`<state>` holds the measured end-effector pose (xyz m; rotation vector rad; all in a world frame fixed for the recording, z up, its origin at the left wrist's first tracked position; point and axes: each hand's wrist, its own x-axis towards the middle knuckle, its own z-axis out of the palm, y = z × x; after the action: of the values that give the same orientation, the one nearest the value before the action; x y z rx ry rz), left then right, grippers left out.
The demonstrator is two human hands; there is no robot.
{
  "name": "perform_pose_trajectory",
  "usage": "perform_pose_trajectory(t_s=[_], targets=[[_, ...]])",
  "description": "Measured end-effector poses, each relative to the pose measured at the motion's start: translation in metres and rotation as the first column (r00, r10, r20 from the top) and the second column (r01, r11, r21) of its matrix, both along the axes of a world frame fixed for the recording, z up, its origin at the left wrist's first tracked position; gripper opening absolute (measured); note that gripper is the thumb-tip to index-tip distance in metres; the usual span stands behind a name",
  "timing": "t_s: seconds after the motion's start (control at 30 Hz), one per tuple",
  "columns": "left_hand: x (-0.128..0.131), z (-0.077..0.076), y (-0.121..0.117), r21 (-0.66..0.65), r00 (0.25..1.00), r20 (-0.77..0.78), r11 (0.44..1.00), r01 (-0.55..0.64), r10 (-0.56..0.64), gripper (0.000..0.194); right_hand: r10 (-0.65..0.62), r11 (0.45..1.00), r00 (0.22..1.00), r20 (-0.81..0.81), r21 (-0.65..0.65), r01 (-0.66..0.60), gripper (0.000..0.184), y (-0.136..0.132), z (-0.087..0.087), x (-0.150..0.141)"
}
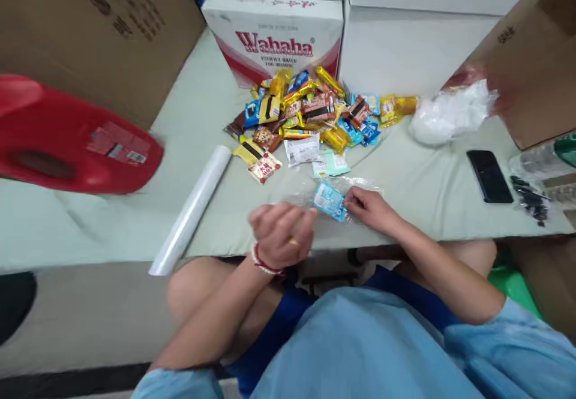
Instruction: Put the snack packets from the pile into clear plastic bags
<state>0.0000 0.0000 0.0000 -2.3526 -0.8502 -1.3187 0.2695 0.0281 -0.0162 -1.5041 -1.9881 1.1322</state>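
Just in front of me on the table lies a small blue snack packet [330,201], flat on a sheet of clear plastic film [294,192]. My right hand [369,208] is at its right edge, fingers closed on that end. Left of the packet, my left hand [284,232] is raised near the table's front edge, its fingers curled in and blurred by motion. Anything inside those fingers is hidden. Beyond the film is a heap of wrapped snacks [318,106] in yellow, brown and blue. A white packet [302,150] and a pale green packet [331,164] lie nearest the film.
A roll of clear film [191,210] lies left, beside a red jug [81,141]. A white carton [274,33] and brown boxes [90,33] stand behind. Rightward are crumpled white plastic [443,117], a black phone [489,176] and a clear bottle [535,162].
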Motion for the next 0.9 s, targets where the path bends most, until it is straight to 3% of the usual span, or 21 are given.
perform_pose_trajectory(t_s=[0.07,0.17,0.23,0.3,0.4,0.57,0.73,0.9], targets=[[0.014,-0.006,0.004,-0.234,0.993,-0.119,0.971,-0.052,0.025,0.047,-0.02,1.0,1.0,-0.023,-0.005,0.02,0.023,0.0,-0.001,0.002],[0.021,-0.014,0.017,-0.487,0.982,-0.186,0.864,-0.128,0.041,0.041,0.003,0.999,0.998,-0.064,-0.054,-0.007,0.045,0.005,-0.002,0.007],[0.016,-0.018,0.029,-0.586,0.986,-0.162,0.799,-0.132,0.044,0.031,0.048,0.992,0.995,-0.089,-0.108,-0.057,0.05,0.009,-0.001,0.009],[0.008,-0.02,0.038,-0.631,0.992,-0.128,0.771,-0.088,0.008,0.024,0.078,0.985,0.992,-0.102,-0.144,-0.092,0.048,0.014,0.002,0.01],[0.001,-0.019,0.043,-0.648,0.994,-0.104,0.761,-0.04,-0.035,0.027,0.088,0.984,0.991,-0.098,-0.149,-0.102,0.047,0.018,0.006,0.008],[0.006,-0.021,0.038,-0.648,0.993,-0.119,0.757,-0.087,0.013,0.027,0.109,0.989,0.994,-0.011,-0.097,-0.109,0.04,0.02,0.013,0.002],[0.021,-0.032,0.039,-0.604,0.964,-0.164,0.751,-0.266,0.21,0.015,0.11,0.989,0.994,0.011,-0.098,-0.108,0.038,0.023,0.012,-0.003],[0.018,-0.027,0.033,-0.42,0.914,0.042,0.838,-0.349,0.402,0.014,0.067,0.99,0.997,0.024,-0.127,-0.063,0.036,0.023,0.01,-0.008]])
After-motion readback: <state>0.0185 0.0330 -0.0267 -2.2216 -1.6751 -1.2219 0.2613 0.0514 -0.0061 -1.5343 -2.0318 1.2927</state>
